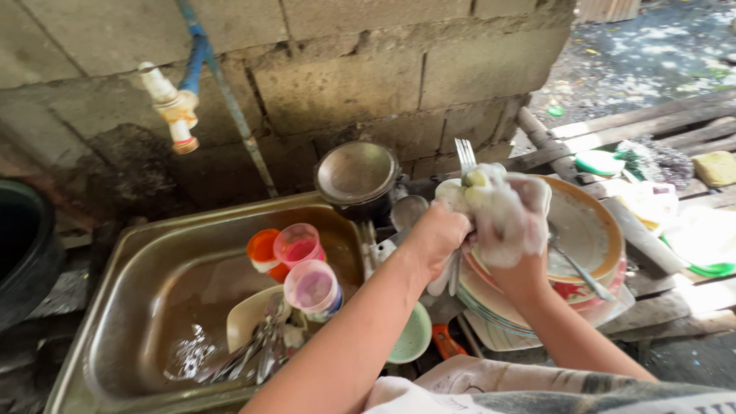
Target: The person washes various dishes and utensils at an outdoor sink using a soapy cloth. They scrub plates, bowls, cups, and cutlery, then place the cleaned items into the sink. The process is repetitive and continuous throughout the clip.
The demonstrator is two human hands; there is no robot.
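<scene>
Now the left hand (pixel 441 230) grips a fork (pixel 464 157); the right hand (pixel 514 230) clutches a soapy cloth (pixel 502 211).

The fork (pixel 464 157) handle is hidden by the soapy cloth (pixel 502 218) (foam everywhere), and the black tub (pixel 27 245) is cut off by the left edge.

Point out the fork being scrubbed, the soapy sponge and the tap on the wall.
fork (pixel 464 153), head view, on the tines above the foam.
soapy sponge (pixel 506 218), head view, on its foamy middle.
tap (pixel 172 107), head view, on its pale body.
</scene>
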